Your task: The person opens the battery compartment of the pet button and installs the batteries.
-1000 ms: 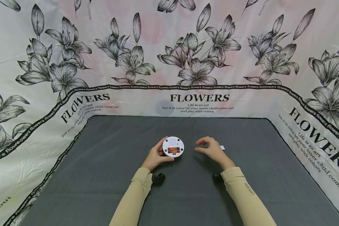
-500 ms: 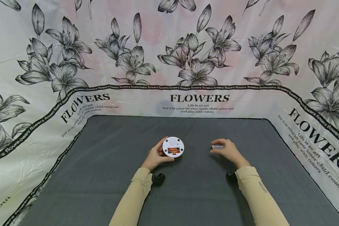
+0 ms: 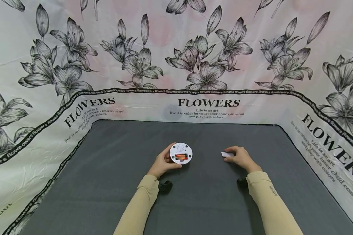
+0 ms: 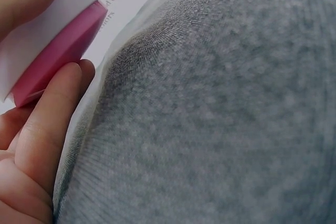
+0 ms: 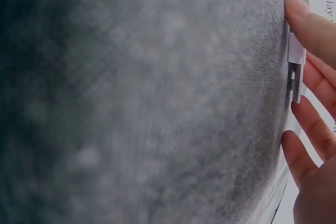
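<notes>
My left hand (image 3: pixel 161 164) grips a round white device (image 3: pixel 180 148) by its left side, thumb below and fingers behind. Its underside faces up, showing small holes, dark feet and an uncovered compartment with orange-and-black batteries (image 3: pixel 181 157). From the left wrist, a pink part (image 4: pixel 63 51) of the device shows below the white shell. Farther right, my right hand (image 3: pixel 242 159) pinches a small flat white battery cover (image 3: pixel 226 154) low over the cloth. The right wrist view shows this battery cover (image 5: pixel 297 48) edge-on between thumb and fingers.
A dark grey cloth (image 3: pixel 129 202) covers the table. Its white border (image 3: pixel 147 107) carries printed words, and a flower-printed sheet (image 3: pixel 153 32) rises behind. A black wrist camera (image 3: pixel 165 187) sits at the left cuff, another (image 3: pixel 242 182) at the right.
My right hand has moved right, away from the device, to the battery cover and closed its fingers on it. The cover now lies slightly tilted. The left hand keeps holding the device in place.
</notes>
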A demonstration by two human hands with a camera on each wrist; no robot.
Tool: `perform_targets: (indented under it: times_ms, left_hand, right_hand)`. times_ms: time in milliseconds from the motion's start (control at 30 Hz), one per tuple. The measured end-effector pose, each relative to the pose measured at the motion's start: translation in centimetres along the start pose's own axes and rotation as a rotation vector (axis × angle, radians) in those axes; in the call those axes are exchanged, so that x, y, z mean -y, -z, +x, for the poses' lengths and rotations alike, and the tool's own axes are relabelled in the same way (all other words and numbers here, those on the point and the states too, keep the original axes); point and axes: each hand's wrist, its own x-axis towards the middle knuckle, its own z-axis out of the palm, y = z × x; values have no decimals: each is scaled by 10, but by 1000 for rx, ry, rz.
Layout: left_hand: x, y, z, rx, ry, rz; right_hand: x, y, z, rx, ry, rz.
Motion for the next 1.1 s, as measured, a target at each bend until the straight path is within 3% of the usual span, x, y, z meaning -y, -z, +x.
perform_targets:
  times_ms: [633,833,1100]
  left_hand:
    - [0,-1,-1,-14,5,14]
    - [0,-1,-1,-16,1,10]
    - [0,0,0,-7,2,3]
  right_hand:
    - [3,-3,0,-24,-43,-38]
    - [12,-4,1,-21,-74,-22]
    - [35,-17,5,3,24,-2]
